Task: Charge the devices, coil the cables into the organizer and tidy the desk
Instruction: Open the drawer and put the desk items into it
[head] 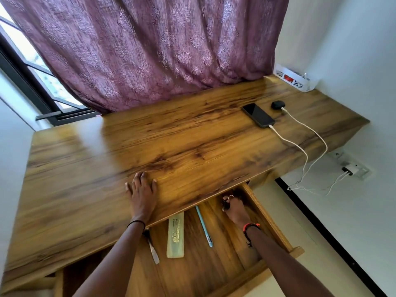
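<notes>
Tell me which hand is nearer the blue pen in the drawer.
Right. The right hand is in the drawer, just right of the pen, by its far end. The left hand lies flat on the desktop, above the drawer and left of the pen.

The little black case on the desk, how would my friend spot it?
Look at the far right end of the wooden desk, before the white organizer. The small black case lies just right of the black phone. The phone is flat and long; the case is a rounded pebble with a white cable plugged in.
</notes>
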